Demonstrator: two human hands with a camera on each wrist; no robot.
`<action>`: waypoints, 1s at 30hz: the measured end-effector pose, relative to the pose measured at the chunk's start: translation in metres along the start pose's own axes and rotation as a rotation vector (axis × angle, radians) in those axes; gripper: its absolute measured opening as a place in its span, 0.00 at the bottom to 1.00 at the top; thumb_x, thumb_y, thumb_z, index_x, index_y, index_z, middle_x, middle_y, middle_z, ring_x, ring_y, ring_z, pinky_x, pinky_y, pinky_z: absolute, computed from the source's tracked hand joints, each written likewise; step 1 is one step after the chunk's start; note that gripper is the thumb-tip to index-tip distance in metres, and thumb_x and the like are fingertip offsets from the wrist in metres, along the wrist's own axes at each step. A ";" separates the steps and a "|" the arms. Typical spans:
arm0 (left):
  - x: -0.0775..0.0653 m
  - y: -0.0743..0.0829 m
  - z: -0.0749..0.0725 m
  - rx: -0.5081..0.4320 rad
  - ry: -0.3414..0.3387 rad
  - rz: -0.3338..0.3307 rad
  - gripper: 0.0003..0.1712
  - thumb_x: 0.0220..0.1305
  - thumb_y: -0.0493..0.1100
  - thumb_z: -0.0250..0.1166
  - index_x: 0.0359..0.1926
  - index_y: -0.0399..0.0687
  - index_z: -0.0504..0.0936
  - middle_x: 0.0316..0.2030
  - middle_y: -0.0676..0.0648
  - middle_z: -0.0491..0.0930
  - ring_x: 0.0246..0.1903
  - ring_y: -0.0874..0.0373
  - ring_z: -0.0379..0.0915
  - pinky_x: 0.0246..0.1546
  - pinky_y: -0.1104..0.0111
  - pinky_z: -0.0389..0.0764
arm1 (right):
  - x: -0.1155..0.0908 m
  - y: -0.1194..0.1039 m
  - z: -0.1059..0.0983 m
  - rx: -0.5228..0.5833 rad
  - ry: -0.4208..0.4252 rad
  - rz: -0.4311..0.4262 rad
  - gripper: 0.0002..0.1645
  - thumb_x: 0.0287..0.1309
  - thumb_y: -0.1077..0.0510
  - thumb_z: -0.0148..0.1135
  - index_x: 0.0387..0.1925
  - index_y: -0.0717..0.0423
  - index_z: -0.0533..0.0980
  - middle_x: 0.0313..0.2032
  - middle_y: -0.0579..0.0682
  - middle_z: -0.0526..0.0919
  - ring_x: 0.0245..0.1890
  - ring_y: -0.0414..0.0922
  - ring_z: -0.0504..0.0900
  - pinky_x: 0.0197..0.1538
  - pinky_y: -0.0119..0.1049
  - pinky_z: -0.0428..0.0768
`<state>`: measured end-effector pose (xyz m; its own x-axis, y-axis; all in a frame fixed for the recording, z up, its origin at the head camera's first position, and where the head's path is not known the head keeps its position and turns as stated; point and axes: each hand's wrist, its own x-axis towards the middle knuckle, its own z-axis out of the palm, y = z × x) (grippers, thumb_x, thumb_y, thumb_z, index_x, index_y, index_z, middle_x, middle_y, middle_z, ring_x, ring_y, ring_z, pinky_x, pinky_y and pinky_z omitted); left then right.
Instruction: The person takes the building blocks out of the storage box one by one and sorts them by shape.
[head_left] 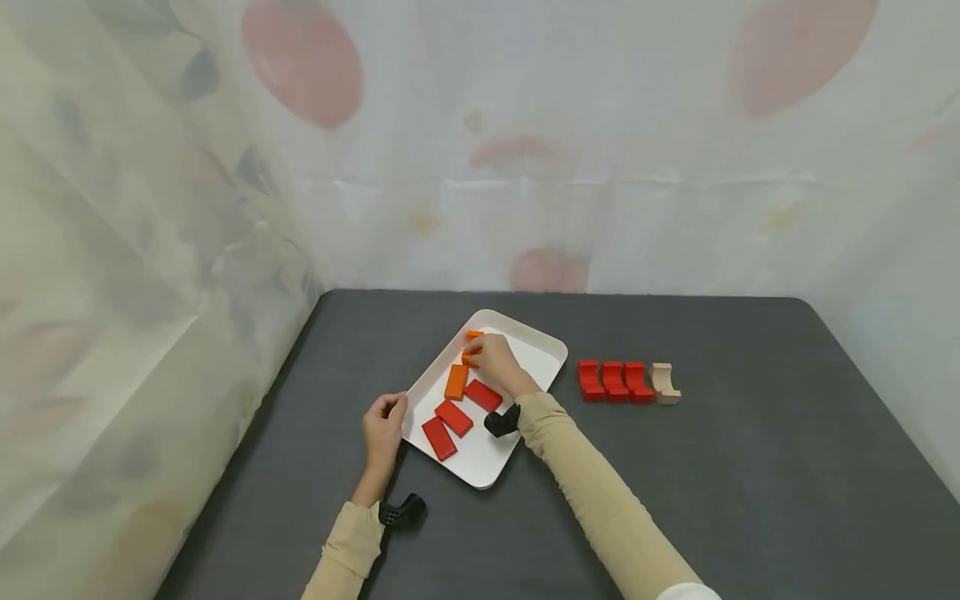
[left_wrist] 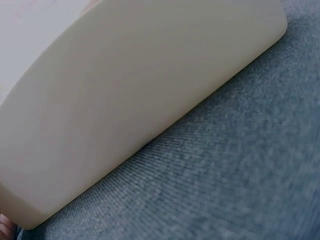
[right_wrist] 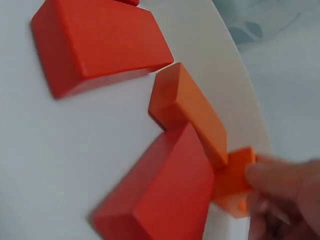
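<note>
A white tray (head_left: 532, 342) lies slanted on the dark table. My left hand (head_left: 384, 427) grips its left rim; in the left wrist view the tray's outer wall (left_wrist: 125, 90) fills much of the picture, with only a bit of finger at the lower left corner. Over the tray's far part, my right hand (head_left: 497, 360) pinches an orange block (right_wrist: 233, 182) between thumb and fingers. Beside it in the tray lie another orange block (head_left: 456, 382) and three red blocks, the nearest being one red block (head_left: 483, 395). A further orange piece (head_left: 475, 335) shows beyond the right fingers, partly covered.
Right of the tray stand three red curved blocks (head_left: 614, 383) in a row, with a pale wooden curved block (head_left: 665, 384) at the end. The grey table (head_left: 750, 467) borders a patterned curtain (head_left: 450, 233) at the back and left.
</note>
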<state>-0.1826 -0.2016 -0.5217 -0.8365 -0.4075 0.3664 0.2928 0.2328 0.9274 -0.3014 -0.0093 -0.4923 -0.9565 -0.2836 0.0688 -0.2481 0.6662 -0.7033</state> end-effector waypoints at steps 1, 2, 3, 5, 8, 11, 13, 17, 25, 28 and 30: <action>0.000 0.000 0.000 -0.001 0.001 -0.001 0.05 0.54 0.30 0.61 0.29 0.29 0.81 0.25 0.40 0.78 0.22 0.64 0.68 0.22 0.78 0.67 | -0.002 -0.003 -0.001 0.002 0.019 0.031 0.10 0.49 0.57 0.66 0.35 0.58 0.81 0.34 0.50 0.78 0.38 0.45 0.73 0.42 0.33 0.71; 0.001 0.000 0.000 0.001 -0.002 0.001 0.05 0.54 0.30 0.61 0.29 0.29 0.81 0.25 0.40 0.78 0.22 0.64 0.68 0.22 0.78 0.67 | 0.000 -0.003 0.000 0.008 0.033 0.066 0.13 0.47 0.55 0.68 0.33 0.59 0.80 0.31 0.50 0.78 0.35 0.45 0.73 0.39 0.33 0.71; 0.000 0.000 0.000 0.009 -0.007 -0.001 0.05 0.54 0.31 0.61 0.30 0.29 0.81 0.25 0.39 0.78 0.22 0.64 0.68 0.22 0.78 0.67 | -0.008 -0.015 -0.007 -0.004 0.034 0.146 0.16 0.46 0.55 0.68 0.33 0.63 0.78 0.31 0.53 0.76 0.34 0.48 0.73 0.38 0.35 0.71; -0.001 0.000 0.001 0.022 -0.020 -0.010 0.05 0.55 0.32 0.61 0.30 0.30 0.81 0.26 0.39 0.79 0.23 0.63 0.69 0.22 0.78 0.67 | -0.015 -0.019 -0.007 -0.032 0.070 0.201 0.24 0.46 0.48 0.67 0.32 0.65 0.74 0.27 0.54 0.73 0.29 0.48 0.71 0.32 0.35 0.70; -0.004 -0.001 0.004 0.043 -0.038 -0.029 0.06 0.56 0.32 0.61 0.31 0.31 0.81 0.27 0.38 0.79 0.23 0.63 0.69 0.22 0.77 0.67 | -0.024 -0.021 -0.006 -0.116 0.071 0.249 0.29 0.47 0.40 0.63 0.29 0.65 0.70 0.23 0.53 0.69 0.23 0.46 0.68 0.26 0.32 0.66; -0.006 -0.001 0.006 0.044 -0.042 -0.040 0.05 0.55 0.32 0.62 0.31 0.31 0.81 0.27 0.39 0.79 0.23 0.63 0.68 0.22 0.78 0.67 | -0.028 -0.018 -0.006 -0.164 0.080 0.255 0.25 0.52 0.43 0.60 0.25 0.63 0.70 0.21 0.51 0.67 0.21 0.45 0.67 0.23 0.31 0.64; -0.005 -0.001 0.008 0.036 -0.040 -0.034 0.05 0.55 0.32 0.62 0.31 0.31 0.81 0.27 0.38 0.79 0.23 0.63 0.69 0.23 0.78 0.67 | -0.027 -0.015 -0.005 -0.157 0.107 0.244 0.22 0.53 0.46 0.60 0.24 0.63 0.70 0.21 0.52 0.67 0.20 0.45 0.67 0.23 0.31 0.65; -0.004 0.000 0.009 0.016 -0.037 -0.014 0.05 0.55 0.31 0.61 0.31 0.30 0.81 0.27 0.38 0.79 0.24 0.63 0.69 0.23 0.78 0.68 | -0.024 -0.008 -0.006 -0.128 0.167 0.214 0.27 0.50 0.43 0.61 0.30 0.65 0.69 0.24 0.53 0.68 0.22 0.47 0.68 0.25 0.33 0.68; -0.004 0.001 0.008 -0.025 -0.069 -0.002 0.05 0.55 0.30 0.61 0.30 0.28 0.80 0.26 0.38 0.78 0.23 0.65 0.69 0.23 0.78 0.68 | -0.019 -0.002 -0.009 -0.113 0.179 0.261 0.27 0.52 0.43 0.58 0.30 0.66 0.70 0.26 0.56 0.69 0.24 0.49 0.70 0.29 0.38 0.71; -0.004 0.011 0.007 -0.037 -0.074 0.020 0.05 0.55 0.28 0.60 0.30 0.25 0.79 0.26 0.35 0.78 0.23 0.64 0.68 0.23 0.79 0.67 | -0.018 -0.002 -0.010 -0.104 0.185 0.268 0.24 0.51 0.45 0.60 0.27 0.64 0.69 0.22 0.52 0.66 0.22 0.48 0.69 0.27 0.37 0.69; -0.006 0.020 0.006 -0.035 -0.079 0.022 0.05 0.55 0.27 0.59 0.30 0.24 0.79 0.26 0.33 0.77 0.23 0.63 0.68 0.23 0.79 0.67 | -0.017 -0.001 -0.009 -0.124 0.182 0.262 0.28 0.51 0.41 0.59 0.24 0.64 0.69 0.18 0.50 0.62 0.20 0.47 0.69 0.25 0.36 0.66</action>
<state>-0.1743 -0.1892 -0.5055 -0.8633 -0.3315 0.3807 0.3260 0.2097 0.9218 -0.2862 0.0009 -0.4861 -0.9991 0.0287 0.0305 0.0034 0.7820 -0.6232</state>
